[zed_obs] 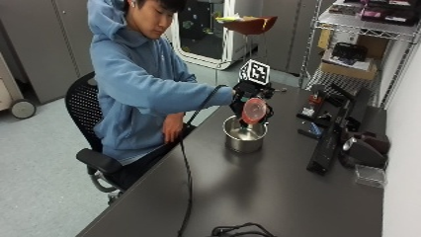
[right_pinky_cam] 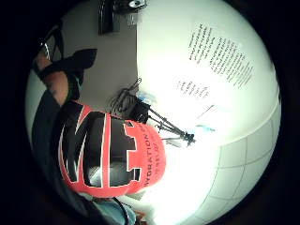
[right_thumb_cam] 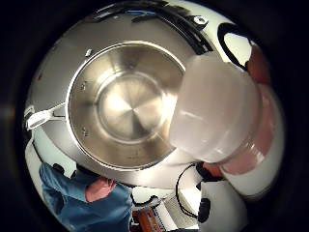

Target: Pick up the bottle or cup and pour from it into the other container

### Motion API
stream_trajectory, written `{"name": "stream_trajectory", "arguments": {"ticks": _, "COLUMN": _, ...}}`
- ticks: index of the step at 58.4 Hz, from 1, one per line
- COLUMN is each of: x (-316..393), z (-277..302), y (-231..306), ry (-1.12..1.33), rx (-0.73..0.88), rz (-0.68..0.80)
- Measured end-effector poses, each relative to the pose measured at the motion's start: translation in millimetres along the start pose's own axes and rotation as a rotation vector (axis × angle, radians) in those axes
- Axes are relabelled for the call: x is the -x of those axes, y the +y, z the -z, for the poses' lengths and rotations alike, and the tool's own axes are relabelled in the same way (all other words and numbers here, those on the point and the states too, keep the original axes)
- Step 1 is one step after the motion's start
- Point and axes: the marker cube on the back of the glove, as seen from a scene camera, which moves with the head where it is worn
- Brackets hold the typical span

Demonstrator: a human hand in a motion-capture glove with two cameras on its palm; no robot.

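Bottle (zed_obs: pixel 253 110), red with black lettering, sits tipped in my gloved right hand (zed_obs: pixel 244 95), its base lifted toward the outside camera and its pale cap end (right_thumb_cam: pixel 215 108) angled down over the steel pot (zed_obs: pixel 244 134). My fingers are curled round the bottle's body, holding it above the pot and clear of it. In the thumb side view the cap end hangs over one side of the pot's rim (right_thumb_cam: pixel 77 72), and the rest of the round opening shows bare, shiny metal down to the bottom. The little finger side view is filled by the bottle's red label (right_pinky_cam: pixel 112 154), close against my palm.

Taking the pot as my landmark: it stands on the dark table (zed_obs: pixel 263 192), near the edge where I sit. Toward the camera from the pot the table surface runs wide and bare, with only a black cable (zed_obs: pixel 186 182) trailing along that near edge. Beyond the pot, toward the wall, a flat black stand (zed_obs: pixel 327 143) and a clutter of small dark gear are set well apart from it. My bare left hand (zed_obs: pixel 172 127) rests at the table edge just beside the pot, not touching it.
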Motion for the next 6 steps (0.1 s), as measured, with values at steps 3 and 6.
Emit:
{"name": "stream_trajectory", "arguments": {"ticks": 3, "x": -2.5, "z": -1.6, "y": 0.6, "ry": 0.0, "rx": 0.001, "rz": -0.01}}
{"name": "stream_trajectory", "arguments": {"ticks": 6, "x": -2.5, "z": -1.9, "y": 0.2, "ry": -0.009, "rx": -0.002, "rz": -0.017}}
